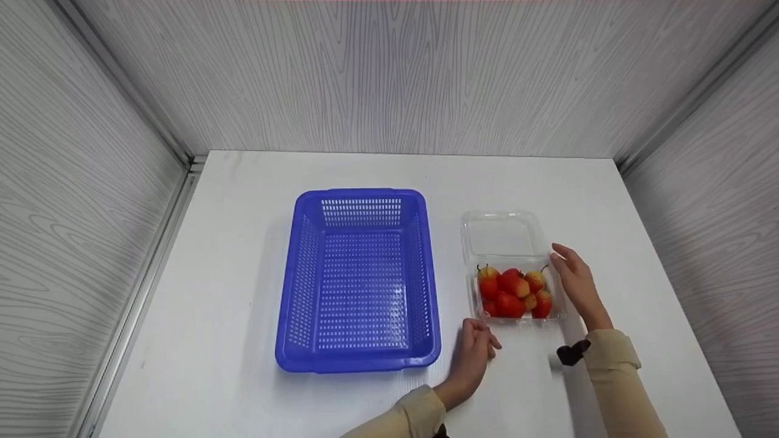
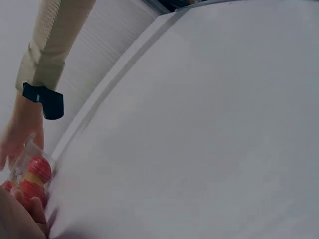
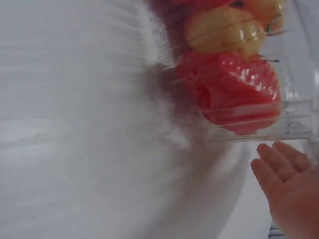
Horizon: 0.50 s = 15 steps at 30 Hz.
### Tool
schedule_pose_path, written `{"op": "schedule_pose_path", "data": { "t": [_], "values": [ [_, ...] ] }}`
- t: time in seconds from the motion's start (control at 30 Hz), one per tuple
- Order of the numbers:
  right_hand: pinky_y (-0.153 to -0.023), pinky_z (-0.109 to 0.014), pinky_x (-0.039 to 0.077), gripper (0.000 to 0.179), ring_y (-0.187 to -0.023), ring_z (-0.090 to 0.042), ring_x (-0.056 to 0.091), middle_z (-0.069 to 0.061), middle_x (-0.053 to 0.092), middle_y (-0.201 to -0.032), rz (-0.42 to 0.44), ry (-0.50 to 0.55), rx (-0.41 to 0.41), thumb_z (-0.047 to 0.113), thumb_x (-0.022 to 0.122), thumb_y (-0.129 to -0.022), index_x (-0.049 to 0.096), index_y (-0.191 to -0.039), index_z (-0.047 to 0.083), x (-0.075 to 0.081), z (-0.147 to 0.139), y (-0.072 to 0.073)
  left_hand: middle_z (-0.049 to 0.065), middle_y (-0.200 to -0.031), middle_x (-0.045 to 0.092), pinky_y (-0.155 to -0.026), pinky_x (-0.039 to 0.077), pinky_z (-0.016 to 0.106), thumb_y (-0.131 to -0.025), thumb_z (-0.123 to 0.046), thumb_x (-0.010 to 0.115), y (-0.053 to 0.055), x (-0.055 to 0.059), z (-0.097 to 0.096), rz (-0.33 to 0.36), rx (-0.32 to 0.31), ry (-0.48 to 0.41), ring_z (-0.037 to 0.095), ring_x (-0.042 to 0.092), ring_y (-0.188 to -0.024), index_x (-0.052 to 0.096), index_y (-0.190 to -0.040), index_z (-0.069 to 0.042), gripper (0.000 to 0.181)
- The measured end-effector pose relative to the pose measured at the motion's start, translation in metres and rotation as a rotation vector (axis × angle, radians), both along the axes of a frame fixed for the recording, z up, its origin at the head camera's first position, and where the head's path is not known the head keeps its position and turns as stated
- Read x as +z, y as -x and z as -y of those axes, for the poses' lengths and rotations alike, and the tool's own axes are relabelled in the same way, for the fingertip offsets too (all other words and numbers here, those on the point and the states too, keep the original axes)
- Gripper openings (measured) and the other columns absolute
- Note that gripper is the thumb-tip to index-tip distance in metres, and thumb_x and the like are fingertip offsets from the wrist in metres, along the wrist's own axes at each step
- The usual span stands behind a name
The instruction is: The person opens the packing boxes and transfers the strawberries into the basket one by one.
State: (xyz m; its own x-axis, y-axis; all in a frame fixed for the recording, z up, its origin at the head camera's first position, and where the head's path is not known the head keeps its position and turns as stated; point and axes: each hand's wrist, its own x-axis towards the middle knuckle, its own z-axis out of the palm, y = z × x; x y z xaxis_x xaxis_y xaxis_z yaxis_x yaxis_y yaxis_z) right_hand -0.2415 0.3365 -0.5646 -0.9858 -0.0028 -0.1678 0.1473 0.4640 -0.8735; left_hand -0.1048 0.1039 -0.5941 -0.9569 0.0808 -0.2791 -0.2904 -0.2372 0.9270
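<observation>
A clear plastic clamshell box [image 1: 551, 315] lies on the table with its lid [image 1: 502, 237] folded back away from me. Several small red and yellow fruits [image 1: 510, 304] with thin stems are inside; their exact kind is hard to tell. My right hand [image 1: 575, 280] is by the box's right side, near the hinge, its fingers fairly straight. In the right wrist view the right hand's fingers [image 3: 279, 167] are close to the clear wall; whether they touch it I cannot tell. My left hand [image 1: 475, 350] is just off the box's near left corner, fingers loosely curled, holding nothing.
Left of the box stands a blue perforated plastic basket [image 1: 286, 292], with nothing inside it. The white table [image 1: 201, 340] is bounded by wood-grain panels [image 1: 395, 79] at the back and both sides. Black straps or devices [image 1: 573, 353] sit at the cuffs.
</observation>
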Motion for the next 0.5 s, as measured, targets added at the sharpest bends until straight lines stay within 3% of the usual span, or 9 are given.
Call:
{"op": "schedule_pose_path", "data": {
  "t": [0.07, 0.13, 0.27, 0.33, 0.4, 0.5],
  "values": [
    [-0.11, -0.057, 0.028, 0.058, -0.137, -0.043, 0.038, -0.024, 0.039, -0.151, -0.049, -0.099, -0.03, 0.038, 0.046, -0.104, 0.039, -0.147, -0.001, 0.008, 0.006, -0.003, 0.003, -0.069, 0.058, -0.054, 0.036, 0.021, -0.09, -0.006, 0.046, -0.009, 0.01, 0.009, 0.013, -0.111, 0.01, 0.011, 0.046, -0.056, 0.046, -0.097, -0.009, 0.007],
    [-0.108, -0.055, 0.033, 0.049, -0.13, -0.042, 0.047, -0.026, 0.049, -0.141, -0.122, -0.15, -0.05, 0.029, 0.05, -0.103, 0.048, -0.14, -0.004, 0.015, 0.013, -0.007, 0.0, -0.068, 0.058, -0.052, 0.036, 0.02, -0.088, -0.006, 0.048, -0.018, 0.021, 0.023, 0.01, -0.264, 0.073, 0.009, 0.046, -0.053, 0.046, -0.097, -0.011, 0.01],
    [-0.099, -0.052, 0.043, 0.032, -0.11, -0.037, 0.06, -0.023, 0.064, -0.119, -0.287, -0.208, -0.061, 0.017, 0.055, -0.1, 0.062, -0.123, -0.005, 0.029, 0.032, -0.017, -0.006, -0.073, 0.061, -0.055, 0.041, 0.02, -0.09, -0.014, 0.051, -0.034, 0.053, 0.062, -0.102, -0.636, 0.242, 0.004, 0.052, -0.057, 0.048, -0.105, -0.012, 0.015],
    [-0.092, -0.048, 0.046, 0.027, -0.102, -0.032, 0.062, -0.02, 0.068, -0.109, -0.349, -0.228, -0.052, 0.014, 0.057, -0.099, 0.066, -0.116, -0.005, 0.035, 0.043, -0.021, -0.008, -0.078, 0.063, -0.061, 0.044, 0.02, -0.093, -0.018, 0.052, -0.037, 0.073, 0.085, -0.165, -0.772, 0.296, 0.003, 0.055, -0.063, 0.049, -0.11, -0.014, 0.018],
    [-0.086, -0.04, 0.047, 0.023, -0.094, -0.026, 0.061, -0.016, 0.071, -0.102, -0.398, -0.237, -0.039, 0.012, 0.059, -0.098, 0.069, -0.111, -0.003, 0.039, 0.053, -0.024, -0.009, -0.084, 0.064, -0.067, 0.046, 0.02, -0.096, -0.022, 0.052, -0.038, 0.093, 0.107, -0.222, -0.846, 0.32, 0.002, 0.057, -0.069, 0.048, -0.115, -0.016, 0.02],
    [-0.075, -0.026, 0.045, 0.017, -0.084, -0.02, 0.057, -0.011, 0.071, -0.092, -0.433, -0.253, -0.014, 0.009, 0.062, -0.095, 0.071, -0.104, -0.001, 0.042, 0.067, -0.029, -0.009, -0.094, 0.063, -0.072, 0.047, 0.022, -0.1, -0.026, 0.05, -0.036, 0.12, 0.137, -0.278, -0.863, 0.33, 0.003, 0.058, -0.078, 0.046, -0.122, -0.018, 0.023]
  ]
}}
